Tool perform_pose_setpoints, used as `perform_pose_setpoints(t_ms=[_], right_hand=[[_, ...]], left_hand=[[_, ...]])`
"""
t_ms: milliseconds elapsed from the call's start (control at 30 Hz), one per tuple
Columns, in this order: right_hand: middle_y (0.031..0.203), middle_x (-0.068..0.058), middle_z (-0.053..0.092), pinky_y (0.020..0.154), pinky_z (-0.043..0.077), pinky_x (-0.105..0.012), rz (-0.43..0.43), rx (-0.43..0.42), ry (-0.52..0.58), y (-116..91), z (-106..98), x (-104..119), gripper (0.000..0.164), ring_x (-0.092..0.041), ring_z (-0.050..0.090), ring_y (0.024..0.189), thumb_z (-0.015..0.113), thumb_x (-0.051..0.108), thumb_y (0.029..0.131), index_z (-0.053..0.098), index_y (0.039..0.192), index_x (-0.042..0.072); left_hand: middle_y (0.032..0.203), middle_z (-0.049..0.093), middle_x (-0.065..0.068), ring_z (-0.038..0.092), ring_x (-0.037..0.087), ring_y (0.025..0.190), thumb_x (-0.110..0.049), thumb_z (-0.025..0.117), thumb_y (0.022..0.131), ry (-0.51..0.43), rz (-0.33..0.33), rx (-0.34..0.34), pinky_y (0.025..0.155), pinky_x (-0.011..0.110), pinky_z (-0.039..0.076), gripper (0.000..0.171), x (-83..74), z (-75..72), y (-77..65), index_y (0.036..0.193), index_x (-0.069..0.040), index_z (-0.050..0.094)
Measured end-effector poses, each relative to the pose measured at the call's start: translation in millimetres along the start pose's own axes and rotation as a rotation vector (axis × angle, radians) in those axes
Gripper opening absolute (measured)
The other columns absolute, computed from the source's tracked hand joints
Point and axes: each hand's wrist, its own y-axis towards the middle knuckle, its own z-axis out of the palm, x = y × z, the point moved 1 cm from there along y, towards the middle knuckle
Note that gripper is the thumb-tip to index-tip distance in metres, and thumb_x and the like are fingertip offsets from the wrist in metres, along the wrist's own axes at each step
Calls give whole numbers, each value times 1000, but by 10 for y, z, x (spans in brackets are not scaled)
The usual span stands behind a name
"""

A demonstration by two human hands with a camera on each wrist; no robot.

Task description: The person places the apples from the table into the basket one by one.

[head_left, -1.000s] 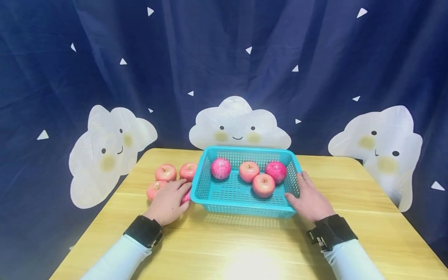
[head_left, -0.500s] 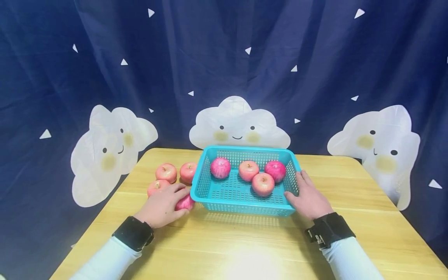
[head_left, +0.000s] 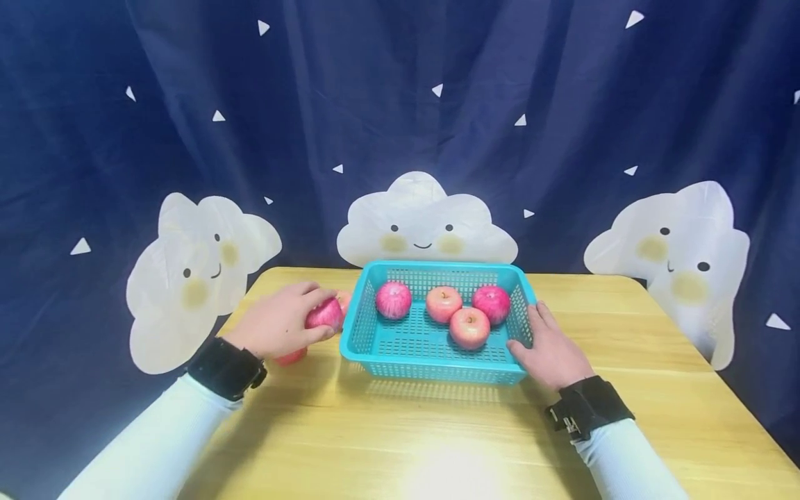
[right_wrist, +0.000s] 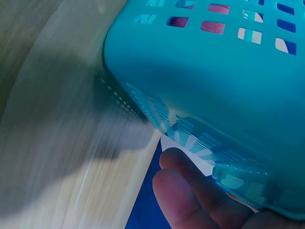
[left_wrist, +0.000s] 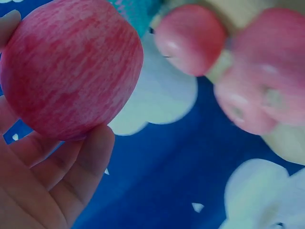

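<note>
My left hand grips a dark pink, streaked apple, its thumb and fingers spread around the fruit. In the left wrist view this apple fills the upper left, held apart from the other apples. A turquoise perforated basket stands mid-table, just right of the held apple. Inside lie two dark pink apples and two paler ones. My right hand holds the basket's right side, thumb over the rim and fingers outside. In the right wrist view, two fingers show beside the basket's wall.
More red apples lie on the wooden table left of the basket. The left hand mostly hides them in the head view, where one peeks out below. A dark blue curtain with clouds hangs behind the table.
My left hand has taken hold of the dark pink apple by the basket's left side and moved it up and away from the table's front. The right hand and basket stay nearly still.
</note>
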Motion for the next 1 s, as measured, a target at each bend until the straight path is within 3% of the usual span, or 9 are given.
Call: perform_pose_setpoints(t_ms=[200,467,600,767,1000], right_hand=[[162,-33,12,107,36,-64,-25,-3,-4,34,17,24,86,-50,22,146,58,39,98,20,154,-13],[163,-32,10,107,36,-64,-11,7,-5,15,2,22,86,-50,22,146,57,39,99,18,155,-13],[163,-32,9,108,35,-64,-7,6,-3,-1,-19,15,86,-50,21,146,57,38,99,18,155,-13],[163,-32,10,107,35,-64,-2,-2,-9,-2,-9,-9,86,-50,21,146,57,39,99,18,155,-13],[163,-32,11,106,37,-64,1,-10,-8,0,22,-28,87,-50,22,146,57,41,98,19,155,-12]], left_hand=[[119,61,2,61,22,98,-45,81,82,13,74,27,80,41,56,64,-212,-41,295,137,-19,62],[113,57,1,56,17,94,-41,76,86,4,164,59,80,34,54,60,-482,63,794,139,-19,59],[112,56,0,57,17,94,-41,77,85,-16,203,80,79,33,53,59,-639,188,1028,136,-20,60],[111,58,-3,60,15,93,-46,76,82,60,223,118,78,32,53,55,-802,395,1265,130,-23,63],[107,56,-2,59,17,91,-46,81,81,90,219,255,80,33,54,62,-938,720,1437,134,-21,61]])
